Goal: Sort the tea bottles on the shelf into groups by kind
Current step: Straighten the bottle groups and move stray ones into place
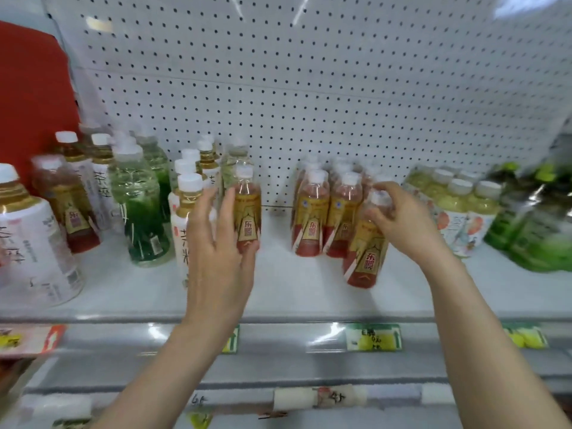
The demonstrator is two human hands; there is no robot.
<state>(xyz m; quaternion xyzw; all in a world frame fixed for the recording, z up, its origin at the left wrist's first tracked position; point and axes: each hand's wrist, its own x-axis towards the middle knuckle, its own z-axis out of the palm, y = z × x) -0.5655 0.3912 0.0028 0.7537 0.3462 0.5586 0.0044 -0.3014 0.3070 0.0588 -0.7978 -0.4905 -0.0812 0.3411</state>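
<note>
Green price tags (373, 337) on the shelf (294, 292) edge carry handwriting too blurred to read. The right hand (402, 218) pinches the cap of a tilted red tea bottle (366, 258) labelled 东鹏. The left hand (216, 243), fingers straight, touches another 东鹏 bottle (247, 212). Matching red bottles (312, 221) stand behind. White-labelled bottles (181, 230) and green bottles (136, 205) crowd the left, before a pegboard (309, 88).

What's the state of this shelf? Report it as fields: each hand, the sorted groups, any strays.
left hand: fingers straight against an upright red-and-gold bottle; grip unclear
right hand: pinches the neck of a tilted red-and-gold bottle
red-and-gold group: stands mid-shelf
further right: pale yellow bottles, dark green bottles
stray: red-and-gold, at left among white-label bottles and clear green bottles
</note>
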